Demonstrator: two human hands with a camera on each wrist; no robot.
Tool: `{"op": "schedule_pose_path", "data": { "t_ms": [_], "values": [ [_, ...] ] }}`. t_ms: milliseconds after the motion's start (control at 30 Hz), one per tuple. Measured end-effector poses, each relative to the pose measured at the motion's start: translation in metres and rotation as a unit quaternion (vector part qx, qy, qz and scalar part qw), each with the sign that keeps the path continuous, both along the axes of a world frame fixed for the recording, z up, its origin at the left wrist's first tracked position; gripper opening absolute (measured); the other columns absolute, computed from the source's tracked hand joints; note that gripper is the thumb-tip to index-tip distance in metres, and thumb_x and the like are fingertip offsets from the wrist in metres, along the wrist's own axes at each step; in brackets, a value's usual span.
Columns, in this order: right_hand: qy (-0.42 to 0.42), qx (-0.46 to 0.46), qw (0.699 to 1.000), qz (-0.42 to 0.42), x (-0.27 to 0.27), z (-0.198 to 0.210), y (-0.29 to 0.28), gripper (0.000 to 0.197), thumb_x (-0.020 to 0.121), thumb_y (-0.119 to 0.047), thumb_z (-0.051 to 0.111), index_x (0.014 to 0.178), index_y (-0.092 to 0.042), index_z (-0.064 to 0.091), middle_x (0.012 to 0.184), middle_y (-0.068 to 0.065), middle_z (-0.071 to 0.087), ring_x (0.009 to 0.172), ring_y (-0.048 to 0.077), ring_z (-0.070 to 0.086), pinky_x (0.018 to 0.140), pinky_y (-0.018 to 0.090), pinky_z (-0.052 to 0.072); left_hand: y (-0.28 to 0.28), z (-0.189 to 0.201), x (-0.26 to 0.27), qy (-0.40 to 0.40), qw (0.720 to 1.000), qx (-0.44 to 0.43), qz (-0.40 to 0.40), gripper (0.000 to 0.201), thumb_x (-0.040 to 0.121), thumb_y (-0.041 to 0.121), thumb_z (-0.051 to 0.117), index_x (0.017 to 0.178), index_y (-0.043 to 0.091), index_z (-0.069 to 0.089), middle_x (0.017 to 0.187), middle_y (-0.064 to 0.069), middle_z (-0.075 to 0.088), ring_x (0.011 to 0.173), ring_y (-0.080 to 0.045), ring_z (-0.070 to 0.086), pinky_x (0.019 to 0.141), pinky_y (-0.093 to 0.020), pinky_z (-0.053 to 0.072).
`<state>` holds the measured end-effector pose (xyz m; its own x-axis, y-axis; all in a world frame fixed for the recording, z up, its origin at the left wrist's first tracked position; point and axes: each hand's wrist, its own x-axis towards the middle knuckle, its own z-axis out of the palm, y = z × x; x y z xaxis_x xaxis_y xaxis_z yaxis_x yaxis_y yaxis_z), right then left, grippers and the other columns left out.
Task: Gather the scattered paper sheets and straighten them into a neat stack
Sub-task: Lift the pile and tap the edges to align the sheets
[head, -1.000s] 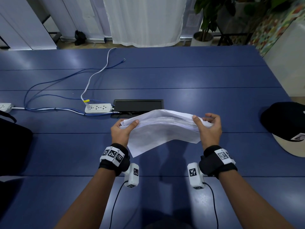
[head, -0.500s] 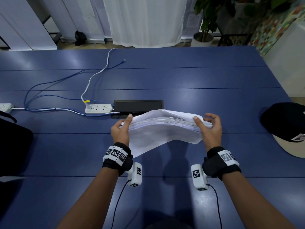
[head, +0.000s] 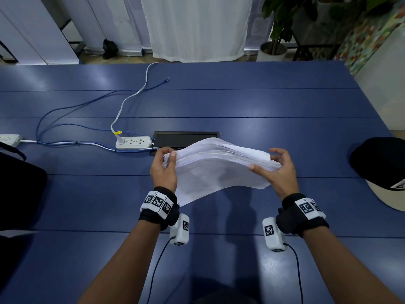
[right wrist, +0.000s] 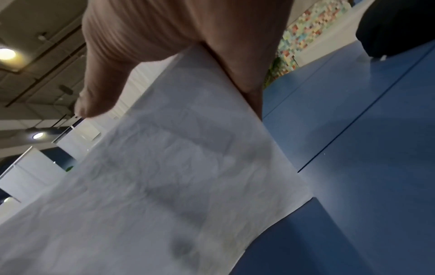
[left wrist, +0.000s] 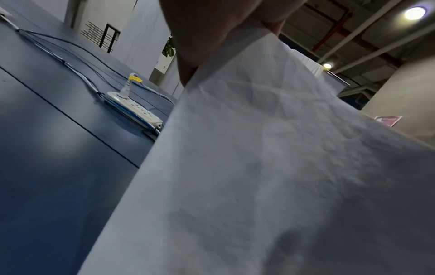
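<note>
A thick stack of white paper sheets (head: 219,165) hangs above the blue table (head: 241,106), bowed upward in the middle, with one lower sheet sagging toward me. My left hand (head: 167,153) grips its left end, thumb on the near top edge and fingers curled behind. My right hand (head: 266,160) grips the right end, thumb over the near edge and fingers curled over the far edge. In the left wrist view the paper (left wrist: 259,167) fills the frame under my left hand (left wrist: 212,37). The right wrist view shows the crinkled underside of the paper (right wrist: 164,176) beneath my right hand (right wrist: 141,46).
A white power strip (head: 133,142) with white and blue cables lies left of a black cable hatch (head: 186,137), just behind the stack. A black cap (head: 381,170) sits at the right edge and a black bag (head: 19,185) at the left.
My left thumb has slid from lying across the top of the stack to its left end. My right thumb has reached further over the near edge. The stack stays in the same place.
</note>
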<state>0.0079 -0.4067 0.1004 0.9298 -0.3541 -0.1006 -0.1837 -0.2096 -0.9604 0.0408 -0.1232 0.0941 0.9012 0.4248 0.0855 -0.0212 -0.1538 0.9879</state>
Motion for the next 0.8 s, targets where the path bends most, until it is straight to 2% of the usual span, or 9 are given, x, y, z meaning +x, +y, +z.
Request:
{"op": "schedule_pose_path", "data": {
  "t_ms": [133, 233, 333, 400, 500, 600, 667, 733, 800],
  "values": [
    [0.010, -0.061, 0.996, 0.065, 0.002, 0.000, -0.006, 0.083, 0.044, -0.028, 0.098, 0.113, -0.031, 0.053, 0.107, 0.000, 0.063, 0.098, 0.015, 0.061, 0.085, 0.027, 0.050, 0.005, -0.009, 0.003, 0.001, 1.000, 0.017, -0.015, 0.024, 0.096, 0.014, 0.051, 0.086, 0.036, 0.054, 0.081, 0.023, 0.060, 0.078, 0.000, 0.054, 0.081, -0.021, 0.044],
    [0.003, -0.111, 0.990, 0.087, 0.006, -0.003, -0.011, 0.073, 0.056, -0.005, 0.090, 0.112, -0.033, 0.052, 0.103, 0.002, 0.065, 0.101, 0.029, 0.061, 0.085, 0.030, 0.049, 0.005, -0.010, 0.002, -0.001, 0.999, 0.034, -0.017, 0.027, 0.097, 0.014, 0.050, 0.087, 0.039, 0.054, 0.091, 0.021, 0.062, 0.083, 0.002, 0.056, 0.084, -0.021, 0.044],
    [0.003, -0.119, 0.991, 0.065, 0.007, -0.006, -0.017, 0.069, 0.064, -0.009, 0.086, 0.109, -0.047, 0.050, 0.092, -0.010, 0.064, 0.107, 0.035, 0.056, 0.093, 0.040, 0.049, 0.005, -0.008, 0.001, -0.009, 0.999, 0.045, -0.024, 0.026, 0.097, 0.015, 0.050, 0.088, 0.038, 0.056, 0.101, 0.013, 0.064, 0.088, -0.004, 0.057, 0.083, -0.016, 0.043],
    [0.001, -0.117, 0.992, 0.042, 0.006, -0.008, -0.021, 0.065, 0.063, -0.016, 0.089, 0.109, -0.046, 0.054, 0.091, -0.008, 0.062, 0.105, 0.034, 0.056, 0.091, 0.039, 0.049, 0.006, -0.005, -0.001, -0.011, 0.998, 0.047, -0.030, 0.021, 0.097, 0.013, 0.050, 0.092, 0.032, 0.058, 0.099, 0.011, 0.065, 0.084, 0.001, 0.056, 0.078, -0.012, 0.043],
    [-0.004, -0.110, 0.994, 0.011, 0.004, -0.007, -0.022, 0.060, 0.060, -0.017, 0.092, 0.108, -0.036, 0.061, 0.102, 0.001, 0.064, 0.101, 0.024, 0.057, 0.081, 0.026, 0.045, 0.009, -0.005, -0.004, -0.009, 0.997, 0.064, -0.040, 0.013, 0.097, 0.016, 0.051, 0.096, 0.024, 0.061, 0.093, 0.016, 0.064, 0.077, 0.007, 0.056, 0.073, -0.015, 0.045],
    [-0.003, -0.082, 0.997, -0.004, -0.002, -0.005, -0.021, 0.060, 0.059, -0.010, 0.092, 0.111, -0.026, 0.064, 0.108, 0.002, 0.063, 0.086, -0.014, 0.054, 0.070, 0.003, 0.040, 0.012, -0.010, -0.005, -0.007, 0.996, 0.071, -0.047, 0.013, 0.097, 0.017, 0.051, 0.094, 0.023, 0.062, 0.096, 0.017, 0.065, 0.082, 0.007, 0.057, 0.077, -0.015, 0.045],
    [-0.010, -0.065, 0.998, 0.001, -0.005, -0.008, -0.024, 0.059, 0.061, -0.006, 0.090, 0.112, -0.019, 0.065, 0.108, 0.001, 0.061, 0.080, -0.023, 0.050, 0.066, -0.004, 0.037, 0.012, -0.010, -0.006, -0.008, 0.996, 0.077, -0.053, 0.013, 0.097, 0.017, 0.049, 0.094, 0.022, 0.061, 0.099, 0.012, 0.066, 0.088, 0.001, 0.059, 0.080, -0.015, 0.045],
    [-0.010, -0.045, 0.999, 0.009, -0.008, -0.009, -0.025, 0.056, 0.063, -0.008, 0.090, 0.111, -0.022, 0.065, 0.112, -0.003, 0.062, 0.092, -0.012, 0.052, 0.071, -0.004, 0.036, 0.013, -0.011, -0.006, -0.008, 0.996, 0.077, -0.054, 0.014, 0.097, 0.017, 0.047, 0.094, 0.021, 0.060, 0.103, 0.007, 0.067, 0.092, -0.008, 0.061, 0.083, -0.021, 0.047],
    [0.000, -0.022, 1.000, 0.014, -0.011, -0.013, -0.028, 0.054, 0.066, -0.011, 0.089, 0.111, -0.027, 0.065, 0.113, -0.007, 0.062, 0.106, 0.010, 0.052, 0.084, 0.005, 0.039, 0.015, -0.011, -0.006, -0.002, 0.996, 0.070, -0.049, 0.014, 0.097, 0.018, 0.046, 0.091, 0.023, 0.058, 0.107, 0.004, 0.068, 0.094, -0.014, 0.062, 0.085, -0.027, 0.048]
  ]
}}
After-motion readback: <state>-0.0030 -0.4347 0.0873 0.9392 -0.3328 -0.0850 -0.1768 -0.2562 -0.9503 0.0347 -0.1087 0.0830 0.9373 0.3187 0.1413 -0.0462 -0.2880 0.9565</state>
